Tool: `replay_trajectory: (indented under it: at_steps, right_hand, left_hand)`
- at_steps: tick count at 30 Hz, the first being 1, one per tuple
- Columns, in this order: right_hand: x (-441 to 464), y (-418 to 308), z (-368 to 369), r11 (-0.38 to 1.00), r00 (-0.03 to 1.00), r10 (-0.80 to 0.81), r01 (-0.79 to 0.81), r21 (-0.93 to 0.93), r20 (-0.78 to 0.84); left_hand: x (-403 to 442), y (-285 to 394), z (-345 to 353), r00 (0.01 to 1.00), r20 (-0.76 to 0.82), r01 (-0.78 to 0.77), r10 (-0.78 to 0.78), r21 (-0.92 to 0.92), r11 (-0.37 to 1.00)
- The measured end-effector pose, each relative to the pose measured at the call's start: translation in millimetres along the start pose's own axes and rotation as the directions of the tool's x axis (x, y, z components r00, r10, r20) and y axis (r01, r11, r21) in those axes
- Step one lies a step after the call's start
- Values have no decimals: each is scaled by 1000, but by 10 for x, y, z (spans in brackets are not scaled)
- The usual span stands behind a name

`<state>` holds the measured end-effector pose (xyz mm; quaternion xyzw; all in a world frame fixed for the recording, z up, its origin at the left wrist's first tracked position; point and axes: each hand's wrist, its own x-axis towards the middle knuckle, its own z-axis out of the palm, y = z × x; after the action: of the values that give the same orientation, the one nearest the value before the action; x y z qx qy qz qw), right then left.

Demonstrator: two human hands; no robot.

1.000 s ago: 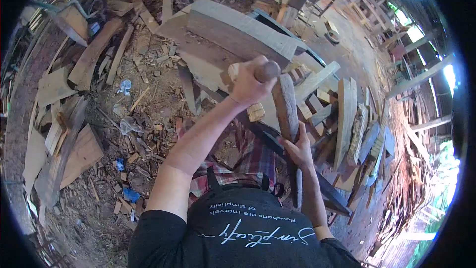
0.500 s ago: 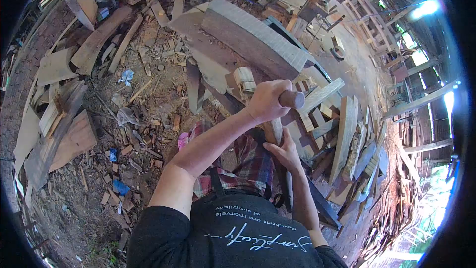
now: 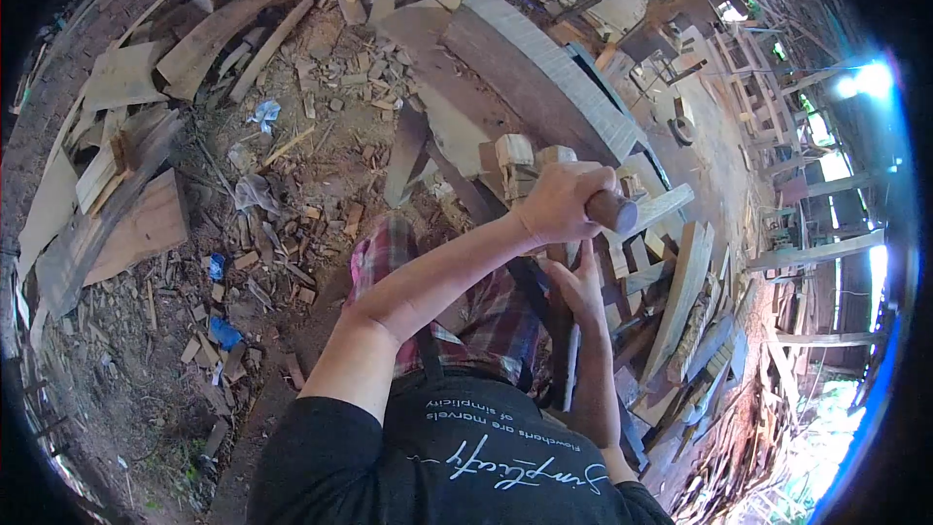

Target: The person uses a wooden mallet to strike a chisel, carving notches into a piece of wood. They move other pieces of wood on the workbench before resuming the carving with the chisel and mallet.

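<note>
My left hand (image 3: 564,202) is closed around a thick round wooden handle (image 3: 614,212), whose blunt end sticks out on the right of the fist. Whatever the handle joins is hidden behind my hand. Lower and to the right, my right hand (image 3: 581,290) grips a narrow length of wood (image 3: 561,331) between thumb and fingers; this wood runs down close to my thigh. Just beyond the left fist are two pale wooden block ends (image 3: 514,150). My plaid-covered legs (image 3: 486,316) are under the forearms.
A large curved plank (image 3: 544,73) lies ahead of me. Stacked offcuts (image 3: 680,301) stand at the right, and long boards (image 3: 136,224) lie at the left. Wood chips (image 3: 292,262) and blue scraps (image 3: 225,332) litter the dirt floor. Slatted framing lines the far right.
The camera view has turned, so the surroundings sit further right. My left fist, still around the handle, and my right hand also appear further right, with little change between them.
</note>
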<state>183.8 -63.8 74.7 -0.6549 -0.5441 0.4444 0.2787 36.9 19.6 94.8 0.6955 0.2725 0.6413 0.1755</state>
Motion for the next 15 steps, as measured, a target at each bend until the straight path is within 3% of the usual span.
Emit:
replay_trajectory:
  at_steps: [10,12,15]
  right_hand:
    - [112,-24,113,1000,995,27,-26,-11,94]
    - [231,181,121,985,986,-137,145,-89,90]
    - [296,229,209,973,973,-204,213,-83,106]
  left_hand:
    - [-121,-102,-96,995,10,96,-96,28,995]
    - [-118,-106,-120,993,10,114,-114,10,993]
    - [-118,-117,-112,994,-16,111,-111,27,993]
